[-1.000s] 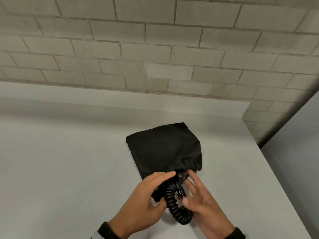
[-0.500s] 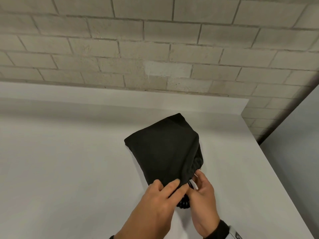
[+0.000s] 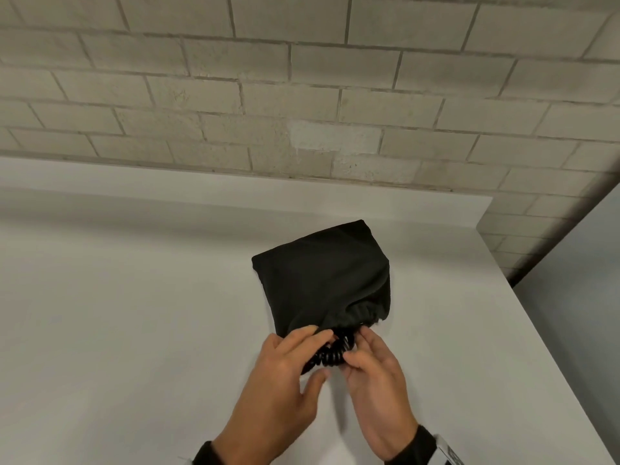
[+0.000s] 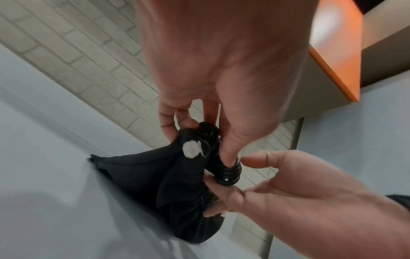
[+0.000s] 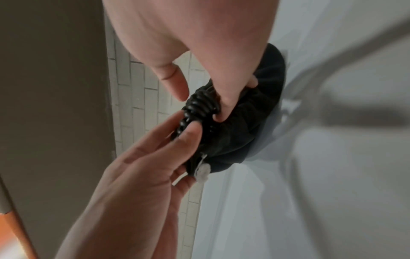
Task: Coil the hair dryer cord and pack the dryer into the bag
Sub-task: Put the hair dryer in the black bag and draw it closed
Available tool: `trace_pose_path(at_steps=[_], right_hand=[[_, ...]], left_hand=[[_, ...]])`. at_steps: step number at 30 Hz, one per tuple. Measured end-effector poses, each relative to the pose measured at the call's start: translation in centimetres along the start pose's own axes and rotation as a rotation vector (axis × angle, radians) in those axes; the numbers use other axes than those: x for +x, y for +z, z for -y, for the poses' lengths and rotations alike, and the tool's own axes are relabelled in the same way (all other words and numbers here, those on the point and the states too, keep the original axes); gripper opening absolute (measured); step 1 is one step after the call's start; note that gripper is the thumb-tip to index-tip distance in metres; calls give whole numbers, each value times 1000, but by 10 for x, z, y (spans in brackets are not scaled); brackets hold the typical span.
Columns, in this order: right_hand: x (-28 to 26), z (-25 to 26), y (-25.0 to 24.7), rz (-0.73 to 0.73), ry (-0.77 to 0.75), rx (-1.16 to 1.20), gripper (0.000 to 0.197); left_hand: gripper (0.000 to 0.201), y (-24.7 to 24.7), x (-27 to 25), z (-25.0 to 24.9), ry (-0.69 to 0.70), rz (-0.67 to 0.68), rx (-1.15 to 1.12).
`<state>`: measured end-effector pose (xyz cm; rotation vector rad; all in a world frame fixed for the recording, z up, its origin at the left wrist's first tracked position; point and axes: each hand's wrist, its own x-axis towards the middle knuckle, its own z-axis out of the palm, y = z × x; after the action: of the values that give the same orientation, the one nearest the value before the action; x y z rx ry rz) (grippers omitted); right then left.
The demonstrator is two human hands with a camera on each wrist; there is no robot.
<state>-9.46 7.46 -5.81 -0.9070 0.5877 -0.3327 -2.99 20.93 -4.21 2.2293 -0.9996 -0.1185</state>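
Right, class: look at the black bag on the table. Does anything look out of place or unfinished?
Yes. A bunch of coiled cord sticks out of the mouth of the bag, between the left hand and right hand. The mouth is gathered around it, so the packing is not finished. Nothing looks spilled or damaged.

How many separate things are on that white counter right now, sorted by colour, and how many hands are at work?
Black things: 2, the cloth bag and the coiled cord sticking out of its mouth.
White things: 1, a small tag on the bag.
Hands: 2, the left hand and the right hand.
Total: 5.
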Motion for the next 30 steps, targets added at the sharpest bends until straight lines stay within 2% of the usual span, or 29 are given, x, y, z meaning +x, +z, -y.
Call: trace_pose_path(at_steps=[1, 3, 8, 10, 14, 17, 19, 21, 24, 27, 30], right_hand=[[0, 0, -1, 41, -7, -52, 49], [1, -1, -3, 138, -57, -298, 46], [15, -11, -25, 225, -276, -983, 64], [23, -11, -31, 220, -385, -1138, 62], [37, -9, -33, 172, -568, -1346, 44], [43, -5, -26, 11, -706, -1414, 29], [47, -1, -24, -72, -677, -1394, 38], [53, 1, -25, -17, -550, -1356, 47], [57, 0, -27, 101, -416, -1397, 38], [58, -1, -32, 107, -421, -1447, 30], [54, 6, -33, 123, -433, -1454, 21]], left_hand=[[52, 0, 1, 2, -21, -21, 6], [50, 1, 1, 7, -35, -89, 15], [46, -2, 6, 13, -33, -300, -151], [45, -1, 8, 16, -36, -343, -165], [46, 2, 12, 22, -12, -399, -141], [52, 2, 14, 25, -62, -390, -143], [54, 3, 14, 26, -110, -357, -120], [49, 3, 13, 23, -143, -301, -88], [40, 3, 13, 18, -151, -189, 13], [45, 4, 16, 20, -151, -140, 112], [43, 4, 21, 20, -213, -114, 166]])
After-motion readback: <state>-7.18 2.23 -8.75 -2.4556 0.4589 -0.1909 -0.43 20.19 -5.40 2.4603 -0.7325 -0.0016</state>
